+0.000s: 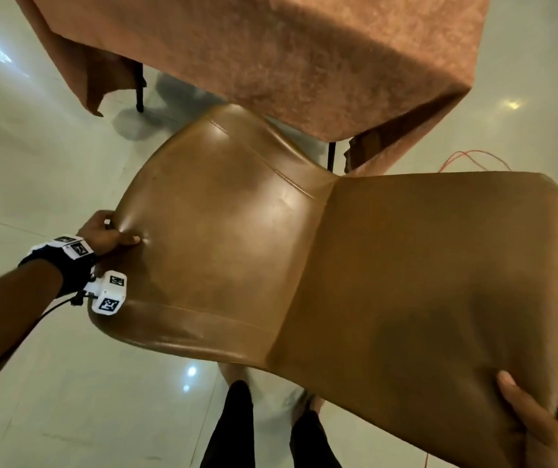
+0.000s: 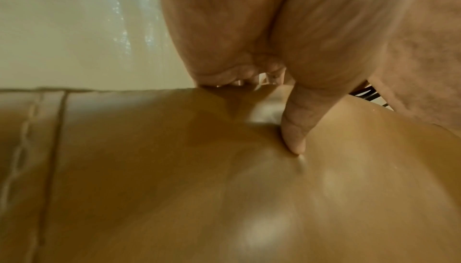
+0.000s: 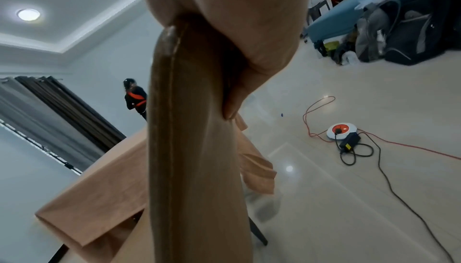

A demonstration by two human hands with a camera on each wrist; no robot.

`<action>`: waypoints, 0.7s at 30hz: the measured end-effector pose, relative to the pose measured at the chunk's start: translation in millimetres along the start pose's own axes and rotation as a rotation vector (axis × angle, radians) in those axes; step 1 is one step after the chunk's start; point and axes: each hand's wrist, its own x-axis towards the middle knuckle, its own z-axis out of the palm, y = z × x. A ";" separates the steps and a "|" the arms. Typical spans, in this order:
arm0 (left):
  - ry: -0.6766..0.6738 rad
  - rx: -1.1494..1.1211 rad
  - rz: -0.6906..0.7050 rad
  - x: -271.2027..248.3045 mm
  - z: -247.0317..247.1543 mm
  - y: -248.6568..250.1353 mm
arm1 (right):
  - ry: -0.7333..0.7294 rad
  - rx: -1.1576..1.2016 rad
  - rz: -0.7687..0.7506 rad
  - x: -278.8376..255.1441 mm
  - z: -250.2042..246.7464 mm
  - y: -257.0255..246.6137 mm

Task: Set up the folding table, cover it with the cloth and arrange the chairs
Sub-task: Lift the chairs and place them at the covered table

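You are holding one brown chair (image 1: 321, 251) in the air above the pale tiled floor (image 1: 34, 130), just in front of the table (image 1: 271, 45), which is draped in a rust-coloured cloth (image 1: 304, 62). The chair's long axis runs from your lower right to your upper left: the backrest is at the right, its top edge toward you, and the seat reaches away to the left, its front edge near the table's cloth-covered corner. Your left hand (image 1: 105, 231) clasps the seat's left edge, thumb (image 2: 294, 129) pressed into the padding so it dimples, the other fingers wrapped under the rim and mostly hidden. Your right hand (image 1: 541, 427) grips the backrest's near corner, thumb on the front face, fingers curled behind; the head view cuts it off at the frame corner, but the right wrist view shows it clamped over the backrest's edge (image 3: 189, 129). You can count one chair, one table, one cloth and two table legs (image 1: 140, 89) showing below the hanging fabric; the chair's own legs are hidden beneath the seat in the head view. The left wrist view is blurred and shows little beyond the stitched seat surface. On the floor to the right lie a red cable (image 3: 319, 113), a round white and orange cable reel (image 3: 341, 130) and a black adapter (image 3: 349, 143). A person (image 3: 134, 97) stands far off by dark curtains (image 3: 62, 113).
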 end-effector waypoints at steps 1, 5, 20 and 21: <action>-0.002 0.018 0.005 6.6 0.6 3.1 | -0.001 -0.006 0.029 -5.9 3.9 -0.7; 0.001 0.072 0.013 37.7 -6.9 24.1 | -0.084 -0.150 0.116 -18.6 20.3 -7.8; 0.137 0.025 0.154 -10.6 -4.7 25.3 | -0.190 0.209 0.015 -31.8 41.6 11.2; 0.128 0.025 0.161 -32.1 -1.7 27.0 | -0.219 0.230 0.022 -32.6 43.2 10.0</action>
